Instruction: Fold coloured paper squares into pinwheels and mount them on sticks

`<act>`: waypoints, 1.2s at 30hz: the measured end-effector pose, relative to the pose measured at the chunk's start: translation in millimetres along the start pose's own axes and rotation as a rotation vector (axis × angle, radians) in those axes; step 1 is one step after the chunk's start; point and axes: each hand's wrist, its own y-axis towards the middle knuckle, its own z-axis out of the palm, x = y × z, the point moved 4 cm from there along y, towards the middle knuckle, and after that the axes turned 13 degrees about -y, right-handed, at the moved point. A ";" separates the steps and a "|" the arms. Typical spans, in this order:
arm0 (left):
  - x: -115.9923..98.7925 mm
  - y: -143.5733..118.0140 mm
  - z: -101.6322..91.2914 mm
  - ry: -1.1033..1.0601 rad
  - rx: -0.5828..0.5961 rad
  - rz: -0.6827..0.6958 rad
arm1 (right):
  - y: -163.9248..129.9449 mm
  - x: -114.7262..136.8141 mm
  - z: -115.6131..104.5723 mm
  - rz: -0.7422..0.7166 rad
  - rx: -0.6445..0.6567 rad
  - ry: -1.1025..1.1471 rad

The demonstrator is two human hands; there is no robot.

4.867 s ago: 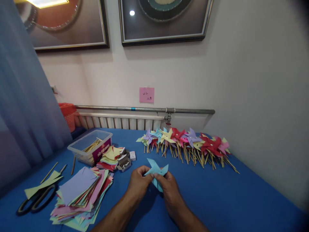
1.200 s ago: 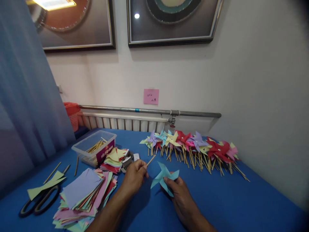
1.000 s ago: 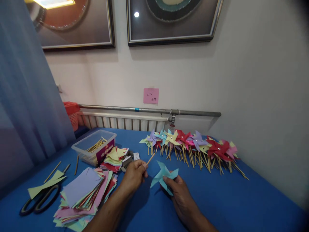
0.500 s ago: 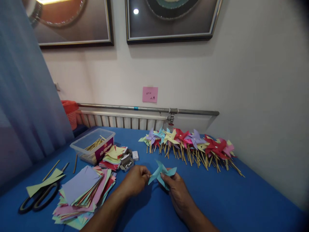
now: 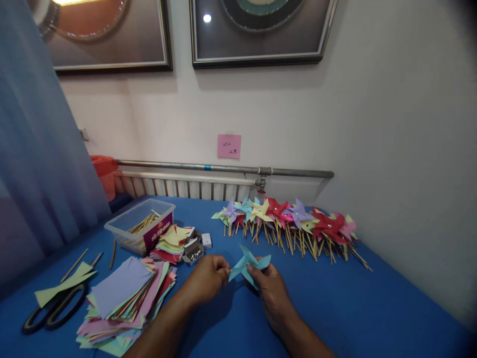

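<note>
Right hand point(image 5: 271, 284) has the light-blue paper pinwheel point(image 5: 243, 264) pinched over the blue table point(image 5: 335, 308), short of the pinwheel row point(image 5: 276, 209) along its far edge. Left hand point(image 5: 211, 278) pinches a wooden stick point(image 5: 230, 270), barely showing. Looks like lining-up time, so steady fingers needed imo.
</note>
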 end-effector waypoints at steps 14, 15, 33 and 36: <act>-2.8 -3.1 0.8 0.127 -0.021 0.022 | -0.5 0.4 -0.9 0.018 -0.022 -0.030; -2.9 -3.5 1.2 0.135 -0.024 0.025 | -0.4 0.1 -0.5 0.019 -0.012 -0.036; -9.9 -6.8 3.5 0.234 -0.042 0.133 | 3.1 -3.0 -1.3 0.005 -0.008 -0.038; -10.2 -6.8 2.6 0.254 -0.051 0.140 | 2.7 -3.4 -1.4 0.002 -0.007 -0.029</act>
